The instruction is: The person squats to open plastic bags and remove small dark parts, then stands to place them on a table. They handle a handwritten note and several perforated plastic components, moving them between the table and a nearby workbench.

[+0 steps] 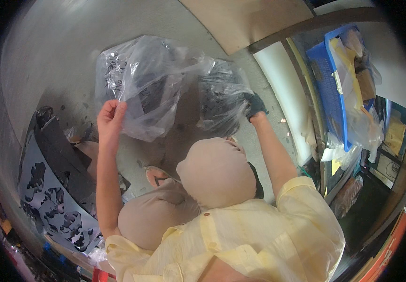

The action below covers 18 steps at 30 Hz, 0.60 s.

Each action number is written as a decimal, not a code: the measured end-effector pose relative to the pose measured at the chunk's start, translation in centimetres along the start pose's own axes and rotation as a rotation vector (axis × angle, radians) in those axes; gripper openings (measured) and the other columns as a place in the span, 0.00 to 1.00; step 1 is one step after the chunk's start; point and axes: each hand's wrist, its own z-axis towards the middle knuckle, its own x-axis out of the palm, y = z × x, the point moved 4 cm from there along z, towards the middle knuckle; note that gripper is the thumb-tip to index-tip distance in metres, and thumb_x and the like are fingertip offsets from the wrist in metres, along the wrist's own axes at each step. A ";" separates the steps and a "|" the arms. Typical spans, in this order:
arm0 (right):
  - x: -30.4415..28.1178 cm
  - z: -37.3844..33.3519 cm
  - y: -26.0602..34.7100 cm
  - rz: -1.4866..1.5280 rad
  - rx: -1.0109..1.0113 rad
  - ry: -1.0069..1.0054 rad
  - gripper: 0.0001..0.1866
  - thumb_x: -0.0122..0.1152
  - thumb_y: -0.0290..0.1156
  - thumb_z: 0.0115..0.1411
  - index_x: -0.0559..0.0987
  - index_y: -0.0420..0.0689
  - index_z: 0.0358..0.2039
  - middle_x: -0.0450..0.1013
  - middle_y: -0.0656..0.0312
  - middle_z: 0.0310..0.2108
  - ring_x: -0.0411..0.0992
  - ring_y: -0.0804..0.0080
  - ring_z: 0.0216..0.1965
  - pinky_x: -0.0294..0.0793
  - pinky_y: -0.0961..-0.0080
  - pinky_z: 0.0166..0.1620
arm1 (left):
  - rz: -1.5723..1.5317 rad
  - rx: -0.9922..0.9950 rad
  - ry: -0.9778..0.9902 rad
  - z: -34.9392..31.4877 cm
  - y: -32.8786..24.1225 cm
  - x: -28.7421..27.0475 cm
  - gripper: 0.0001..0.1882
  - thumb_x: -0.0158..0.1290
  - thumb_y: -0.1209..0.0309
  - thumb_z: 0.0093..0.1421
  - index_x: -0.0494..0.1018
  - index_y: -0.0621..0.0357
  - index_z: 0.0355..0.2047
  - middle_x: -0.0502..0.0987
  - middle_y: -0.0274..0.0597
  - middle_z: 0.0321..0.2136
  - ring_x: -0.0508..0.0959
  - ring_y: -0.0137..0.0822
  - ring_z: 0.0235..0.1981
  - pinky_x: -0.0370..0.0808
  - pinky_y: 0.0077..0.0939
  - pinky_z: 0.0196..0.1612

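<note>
Pale yellow shirt [240, 235], buttoned, nearest. Beige trousers [217, 174], knees bent, just beyond it. At near left, a grey sheet [57, 197] with irregular cut-outs, among dark flat pieces. A foot [156, 176] in a sandal, on the floor beside the knees. Left hand [111, 117], bare: thumb and fingers together, pinched on the near left edge of the plastic. Right hand [256, 107], in a dark glove: closed on the plastic's right end, where folds gather. Clear plastic bag [158, 70], wrinkled, dark-marked: spread between both hands, beyond the knees, dark matter showing through. At right, a white curved sheet [285, 89]; farther right, a blue basket [323, 70] holding yellow and clear wrappings. At the far side, a tan board [245, 19].
</note>
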 end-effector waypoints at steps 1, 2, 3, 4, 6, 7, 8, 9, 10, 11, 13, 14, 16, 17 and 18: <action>-0.1 0.3 0.5 0.002 0.015 0.002 0.15 0.57 0.29 0.50 0.74 0.39 0.40 0.73 0.59 0.36 0.70 0.68 0.37 0.70 0.72 0.40 | -0.011 0.011 0.003 0.0 0.0 0.0 0.07 0.54 0.65 0.57 0.70 0.53 0.29 0.67 0.19 0.20 0.60 0.13 0.19 0.54 0.10 0.21; -0.2 0.6 0.9 -0.056 0.025 -0.036 0.15 0.57 0.29 0.50 0.74 0.39 0.40 0.73 0.59 0.36 0.70 0.69 0.37 0.70 0.72 0.40 | -0.020 0.011 0.000 -0.1 0.1 -0.1 0.07 0.54 0.65 0.57 0.70 0.53 0.29 0.66 0.19 0.20 0.60 0.13 0.19 0.53 0.10 0.21; -0.4 0.9 1.6 -0.112 0.031 -0.052 0.15 0.57 0.29 0.50 0.74 0.39 0.39 0.73 0.59 0.36 0.70 0.69 0.36 0.70 0.72 0.39 | -0.029 0.009 -0.003 -0.1 0.2 -0.2 0.07 0.54 0.65 0.57 0.70 0.53 0.29 0.66 0.19 0.20 0.60 0.13 0.19 0.53 0.10 0.21; -0.4 1.2 2.1 -0.168 0.029 -0.056 0.15 0.57 0.29 0.50 0.74 0.39 0.39 0.73 0.59 0.36 0.70 0.69 0.36 0.70 0.72 0.39 | -0.036 0.009 -0.002 -0.1 0.3 -0.2 0.07 0.54 0.65 0.57 0.70 0.52 0.29 0.66 0.19 0.20 0.60 0.13 0.19 0.53 0.10 0.21; -0.5 1.4 3.5 -0.250 -0.010 -0.014 0.19 0.59 0.30 0.49 0.73 0.38 0.42 0.72 0.58 0.37 0.70 0.69 0.36 0.71 0.73 0.38 | -0.048 0.007 -0.002 -0.2 0.4 -0.4 0.07 0.54 0.65 0.57 0.70 0.52 0.29 0.66 0.19 0.20 0.59 0.13 0.19 0.53 0.10 0.20; -0.4 1.7 4.4 -0.280 -0.054 -0.003 0.20 0.59 0.31 0.49 0.72 0.38 0.43 0.72 0.57 0.38 0.70 0.69 0.37 0.71 0.73 0.37 | -0.044 0.011 -0.004 -0.2 0.4 -0.4 0.07 0.54 0.65 0.57 0.70 0.52 0.29 0.66 0.19 0.20 0.59 0.13 0.19 0.52 0.10 0.20; -0.4 1.9 5.1 -0.321 -0.078 -0.044 0.21 0.59 0.32 0.49 0.72 0.38 0.44 0.72 0.57 0.38 0.70 0.69 0.37 0.71 0.73 0.37 | -0.040 0.014 -0.007 -0.2 0.4 -0.5 0.06 0.54 0.65 0.57 0.70 0.52 0.29 0.66 0.19 0.20 0.59 0.13 0.19 0.52 0.10 0.20; -0.8 2.1 5.9 -0.465 -0.087 -0.146 0.25 0.60 0.34 0.48 0.70 0.39 0.48 0.71 0.57 0.40 0.70 0.69 0.36 0.70 0.74 0.36 | -0.037 0.018 -0.006 -0.1 0.3 -0.4 0.06 0.54 0.65 0.57 0.70 0.52 0.29 0.66 0.19 0.20 0.59 0.13 0.19 0.52 0.10 0.20; -0.9 2.3 6.7 -0.537 -0.102 -0.160 0.26 0.61 0.34 0.48 0.70 0.39 0.48 0.71 0.57 0.41 0.70 0.69 0.36 0.70 0.74 0.36 | -0.057 0.008 -0.015 -0.1 0.3 -0.4 0.06 0.54 0.65 0.57 0.70 0.52 0.28 0.66 0.19 0.20 0.59 0.13 0.19 0.52 0.10 0.20; -0.9 2.5 7.3 -0.617 -0.108 -0.168 0.26 0.61 0.35 0.48 0.70 0.40 0.48 0.71 0.57 0.41 0.70 0.69 0.36 0.70 0.74 0.35 | -0.079 0.000 -0.028 0.0 0.2 -0.5 0.06 0.54 0.65 0.57 0.70 0.52 0.28 0.66 0.19 0.20 0.59 0.13 0.19 0.52 0.10 0.20; -1.2 3.0 8.2 -0.727 -0.096 -0.178 0.27 0.62 0.35 0.48 0.70 0.39 0.49 0.71 0.57 0.42 0.69 0.68 0.38 0.70 0.74 0.37 | -0.077 -0.009 -0.049 0.1 0.1 -0.5 0.06 0.53 0.65 0.58 0.70 0.52 0.28 0.67 0.20 0.20 0.60 0.13 0.18 0.53 0.10 0.20; -1.5 3.3 8.4 -0.757 -0.078 -0.180 0.27 0.62 0.35 0.47 0.70 0.38 0.48 0.71 0.56 0.43 0.69 0.68 0.39 0.70 0.74 0.39 | -0.053 -0.008 -0.057 0.1 0.0 -0.5 0.06 0.51 0.66 0.58 0.70 0.52 0.29 0.67 0.20 0.20 0.61 0.14 0.18 0.54 0.11 0.20; -2.1 3.8 8.6 -0.780 -0.079 -0.186 0.28 0.63 0.37 0.47 0.70 0.38 0.48 0.70 0.55 0.43 0.69 0.67 0.40 0.70 0.73 0.40 | -0.045 -0.009 -0.052 0.1 -0.1 -0.4 0.06 0.51 0.66 0.59 0.70 0.52 0.28 0.67 0.20 0.20 0.61 0.14 0.18 0.55 0.11 0.20; -2.4 4.0 8.6 -0.774 -0.093 -0.194 0.29 0.62 0.39 0.47 0.70 0.38 0.49 0.70 0.55 0.44 0.70 0.67 0.39 0.70 0.73 0.38 | -0.060 -0.015 -0.038 0.1 -0.1 -0.3 0.06 0.52 0.65 0.58 0.70 0.53 0.28 0.67 0.20 0.20 0.60 0.14 0.18 0.54 0.10 0.20; -2.8 4.2 8.4 -0.769 -0.091 -0.204 0.30 0.62 0.41 0.47 0.69 0.38 0.49 0.70 0.54 0.44 0.70 0.66 0.38 0.70 0.73 0.37 | -0.074 -0.057 -0.046 0.0 0.1 -0.4 0.07 0.53 0.65 0.58 0.70 0.53 0.28 0.67 0.19 0.20 0.60 0.13 0.18 0.53 0.10 0.20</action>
